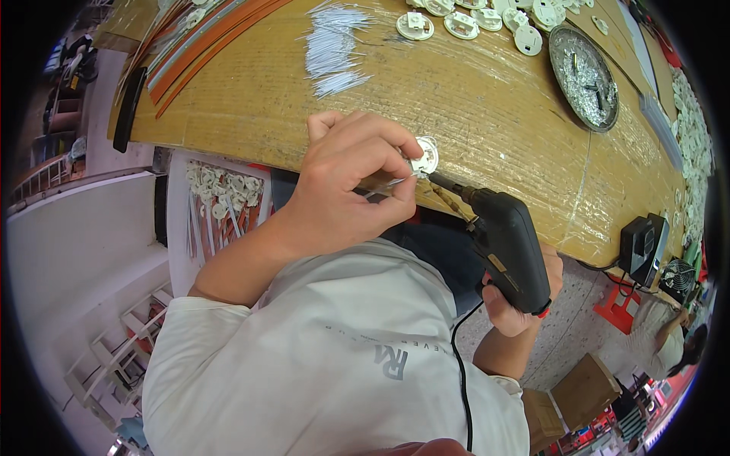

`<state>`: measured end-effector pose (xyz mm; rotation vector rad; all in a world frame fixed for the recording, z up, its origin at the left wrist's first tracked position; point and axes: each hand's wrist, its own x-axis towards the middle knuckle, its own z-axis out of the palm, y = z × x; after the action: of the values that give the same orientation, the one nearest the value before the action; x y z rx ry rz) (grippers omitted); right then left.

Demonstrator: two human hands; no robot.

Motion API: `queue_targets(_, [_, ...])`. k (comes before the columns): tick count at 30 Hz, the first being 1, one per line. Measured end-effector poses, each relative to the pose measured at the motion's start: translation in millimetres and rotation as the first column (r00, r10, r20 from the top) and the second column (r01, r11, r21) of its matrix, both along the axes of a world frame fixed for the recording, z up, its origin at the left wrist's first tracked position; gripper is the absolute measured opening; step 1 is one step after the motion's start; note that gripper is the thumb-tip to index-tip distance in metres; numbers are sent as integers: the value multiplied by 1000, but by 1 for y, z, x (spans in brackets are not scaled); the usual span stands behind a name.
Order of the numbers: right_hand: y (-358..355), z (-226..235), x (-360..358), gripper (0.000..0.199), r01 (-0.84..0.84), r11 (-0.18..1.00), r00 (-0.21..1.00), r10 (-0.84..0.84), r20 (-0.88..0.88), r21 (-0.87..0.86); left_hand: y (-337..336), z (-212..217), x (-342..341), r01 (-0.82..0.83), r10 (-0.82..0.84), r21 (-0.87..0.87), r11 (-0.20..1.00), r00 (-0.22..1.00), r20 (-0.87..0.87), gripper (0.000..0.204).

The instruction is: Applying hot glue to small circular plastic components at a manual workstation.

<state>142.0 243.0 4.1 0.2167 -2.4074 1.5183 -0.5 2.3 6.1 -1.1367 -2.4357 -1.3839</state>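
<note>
My left hand is closed, pinching a small round white plastic part near the front edge of the wooden table. A thin pale wire or strip shows by its fingertips; its far end I cannot make out. My right hand grips the handle of a black soldering gun, with a dark cord hanging from its lower end. The gun's tip and a thin brass-coloured guide beside it reach to the lower edge of the white part; whether they touch is too small to tell.
A bundle of white wires lies on the table. Similar white round parts are grouped at the back. A round metal dish stands right of them. Orange strips lie at left, and a bin of parts sits below the edge.
</note>
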Motion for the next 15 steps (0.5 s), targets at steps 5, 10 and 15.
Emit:
queue_targets(5, [1, 3, -2, 35, -17, 1000, 1000, 17, -21, 18, 1, 1, 0, -4, 4, 7, 1000, 1000, 4, 23])
queue_targets(10, [-1, 1, -1, 33, 44, 998, 997, -42, -58, 34, -1, 3, 1, 0, 1, -25, 1000, 1000, 8, 20])
queue_targets(15, [-11, 0, 7, 27, 179, 965, 984, -170, 60, -192, -1, 1, 1, -1, 1, 2, 1000, 1000, 13, 22])
